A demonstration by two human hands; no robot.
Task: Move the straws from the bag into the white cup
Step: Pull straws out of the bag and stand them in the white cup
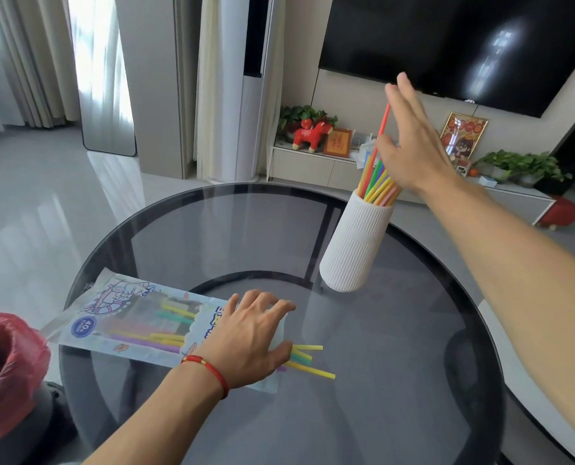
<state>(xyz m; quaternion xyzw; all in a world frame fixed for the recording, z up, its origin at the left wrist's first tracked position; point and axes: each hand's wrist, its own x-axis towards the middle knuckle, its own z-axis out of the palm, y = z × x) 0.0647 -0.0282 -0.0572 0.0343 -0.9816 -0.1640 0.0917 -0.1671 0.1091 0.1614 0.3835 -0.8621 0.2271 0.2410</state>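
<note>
A clear printed straw bag lies flat on the left of the round dark glass table. My left hand presses on the bag's open end with spread, straight fingers. Yellow and green straws stick out of the bag past my thumb. The ribbed white cup stands at the table's far side and holds several coloured straws. My right hand hovers over the cup's mouth with its fingers straight. A red straw rises from the cup along my thumb and forefinger.
A bin lined with a red plastic bag stands left of the table. Behind the table is a low white cabinet with a red toy horse, frames and plants, under a wall-mounted TV.
</note>
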